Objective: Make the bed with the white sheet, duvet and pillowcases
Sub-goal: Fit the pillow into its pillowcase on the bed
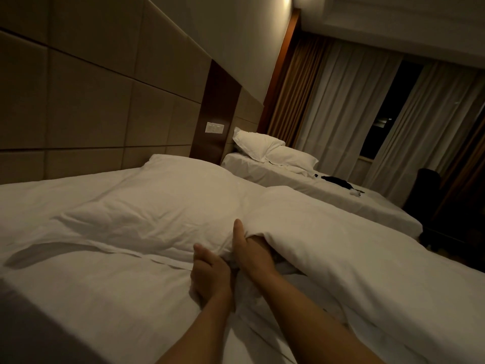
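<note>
My right hand (252, 252) is pushed under the edge of the white duvet (354, 248), thumb up on top and the other fingers hidden beneath the cloth, so I grip its fold. My left hand (210, 277) sits just beside it, fingers curled round bunched cloth at the pillow's (157, 206) near edge. Pillow and duvet lie on the white sheet (91, 290), the pillow near the padded headboard (91, 88).
</note>
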